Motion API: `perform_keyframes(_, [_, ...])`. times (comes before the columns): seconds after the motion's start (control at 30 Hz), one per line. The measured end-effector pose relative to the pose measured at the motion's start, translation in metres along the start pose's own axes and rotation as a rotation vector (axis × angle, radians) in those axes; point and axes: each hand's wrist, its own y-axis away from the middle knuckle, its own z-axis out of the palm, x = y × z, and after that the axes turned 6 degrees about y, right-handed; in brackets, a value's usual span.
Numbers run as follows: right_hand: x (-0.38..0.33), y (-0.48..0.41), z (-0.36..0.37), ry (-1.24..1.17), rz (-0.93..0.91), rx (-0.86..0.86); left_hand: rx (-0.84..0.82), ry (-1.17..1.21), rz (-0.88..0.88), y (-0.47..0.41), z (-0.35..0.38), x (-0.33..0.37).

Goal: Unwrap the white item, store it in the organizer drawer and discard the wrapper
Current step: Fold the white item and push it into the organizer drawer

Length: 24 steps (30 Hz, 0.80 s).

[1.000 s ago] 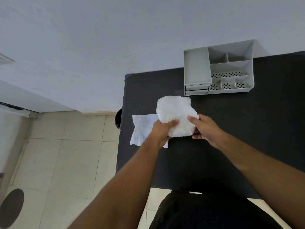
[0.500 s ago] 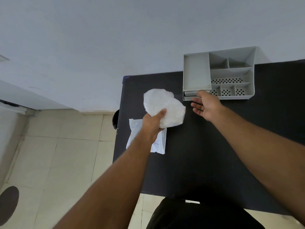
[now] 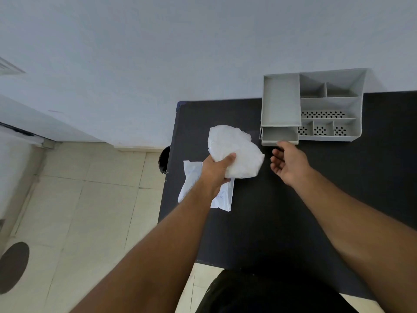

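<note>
Matt grey plastic organizer (image 3: 281, 102), matt black table (image 3: 282, 211), crinkly soft white item (image 3: 237, 150), thin glossy wrapper (image 3: 191, 179).

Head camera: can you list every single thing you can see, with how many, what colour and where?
white item: one, white and crumpled, held above the table by the left hand.
wrapper: one, white with small print, flat on the table, partly under the left hand.
organizer: one, grey, several compartments, at the table's far edge by the wall.
drawer: one, grey, at the organizer's lower left, pulled partly out.
table: one, black, on the right.
bin: one, dark, on the floor, just peeking out at the table's left edge.
floor: cream tiles, on the left.
wall: pale grey, behind.
left hand: one, gripping the white item.
right hand: one, fingers open, at the drawer front.
</note>
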Motion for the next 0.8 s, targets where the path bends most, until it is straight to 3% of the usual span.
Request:
perform_keyframes(0.13, [0.027, 0.014, -0.007, -0.105, 0.014, 0.004, 0.081, -0.001, 0.019, 0.008, -0.003, -0.008])
perform_keyframes(0.3, [0.050, 0.027, -0.015, -0.053, -0.009, 0.041, 0.194, -0.016, 0.035, 0.015, -0.013, -0.023])
perform_keyframes(0.8, [0.079, 0.045, -0.019, 0.055, -0.009, 0.159, 0.086, 0.019, 0.022, 0.027, -0.011, -0.022])
